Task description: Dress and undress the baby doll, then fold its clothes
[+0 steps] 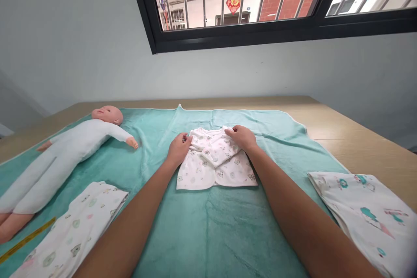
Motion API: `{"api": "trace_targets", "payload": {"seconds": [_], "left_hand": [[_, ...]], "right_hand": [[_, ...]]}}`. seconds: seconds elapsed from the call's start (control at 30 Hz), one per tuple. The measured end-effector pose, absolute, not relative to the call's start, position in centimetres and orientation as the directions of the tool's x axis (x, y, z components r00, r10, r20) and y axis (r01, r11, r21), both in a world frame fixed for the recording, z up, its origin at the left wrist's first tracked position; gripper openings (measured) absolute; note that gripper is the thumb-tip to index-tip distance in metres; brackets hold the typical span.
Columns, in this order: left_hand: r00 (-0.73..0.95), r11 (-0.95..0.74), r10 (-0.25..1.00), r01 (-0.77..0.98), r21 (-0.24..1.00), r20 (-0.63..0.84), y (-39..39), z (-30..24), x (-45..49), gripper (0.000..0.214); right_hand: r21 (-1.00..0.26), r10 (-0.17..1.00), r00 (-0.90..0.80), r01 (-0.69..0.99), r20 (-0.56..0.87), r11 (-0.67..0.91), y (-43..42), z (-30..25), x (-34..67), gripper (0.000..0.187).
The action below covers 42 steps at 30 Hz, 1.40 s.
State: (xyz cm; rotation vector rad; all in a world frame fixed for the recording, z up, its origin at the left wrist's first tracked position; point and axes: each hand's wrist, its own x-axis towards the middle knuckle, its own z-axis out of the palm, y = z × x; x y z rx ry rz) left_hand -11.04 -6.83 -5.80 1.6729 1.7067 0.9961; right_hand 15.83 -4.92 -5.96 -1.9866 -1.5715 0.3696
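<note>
A small white baby shirt (198, 173) with a printed pattern lies flat on the green blanket (208, 230), its sleeves folded across the front. My left hand (179, 147) pinches the shirt's left shoulder edge between thumb and fingers. At the other shoulder, my right hand (243, 137) grips the fabric close to the neckline, fingers closed. The shirt's lower hem faces me and rests on the blanket.
A baby doll (74, 145) in white lies at the left. Nearer me are folded patterned cloth (78, 226) and a yellow measuring strip (28, 239). Another folded printed cloth (368, 213) is at the right. The wooden table (339, 126) meets a wall beneath a barred window (234, 37).
</note>
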Motion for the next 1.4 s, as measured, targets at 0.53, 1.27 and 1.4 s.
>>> {"api": "trace_targets", "payload": {"seconds": [0.53, 1.27, 1.4], "left_hand": [[-0.069, -0.096, 0.990, 0.331, 0.939, 0.126, -4.7, -5.5, -9.9, 0.030], [0.391, 0.053, 0.918, 0.048, 0.997, -0.068, -6.2, -4.1, -11.2, 0.050], [0.409, 0.010, 0.912, 0.034, 0.999, -0.022, -6.1, -3.9, -11.4, 0.037]], "right_hand": [[-0.993, 0.979, 0.168, 0.048, 0.116, 0.110, -5.7, -5.9, 16.3, 0.034], [-0.979, 0.992, -0.122, -0.200, -0.010, -0.035, -6.5, -5.5, 16.8, 0.035], [-0.962, 0.986, -0.167, -0.271, 0.020, -0.027, -6.4, -5.5, 17.3, 0.033]]}}
